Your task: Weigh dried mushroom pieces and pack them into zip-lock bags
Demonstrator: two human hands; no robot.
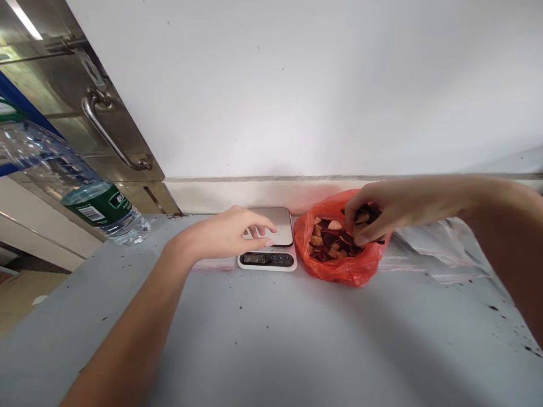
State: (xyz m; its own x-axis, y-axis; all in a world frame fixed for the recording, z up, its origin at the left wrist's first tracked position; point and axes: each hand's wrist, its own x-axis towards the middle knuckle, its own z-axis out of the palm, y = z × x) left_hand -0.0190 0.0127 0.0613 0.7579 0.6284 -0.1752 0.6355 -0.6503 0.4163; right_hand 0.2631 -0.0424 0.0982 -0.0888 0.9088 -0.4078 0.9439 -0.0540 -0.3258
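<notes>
My left hand hovers at the digital kitchen scale, its fingers curved, apart and holding nothing. It partly covers the scale's metal plate; the small display is too blurred to read. Just right of the scale stands an open red plastic bag filled with dried brown and dark pieces, like dried herbs or slices, with one paler piece among them. My right hand reaches over the bag's right side. Its fingers are closed on some dark dried pieces.
A large plastic water bottle with a green label stands at the table's left edge. Flat clear plastic bags lie right of the red bag. Dark crumbs dot the grey table. Behind are a white wall and a metal door with a handle.
</notes>
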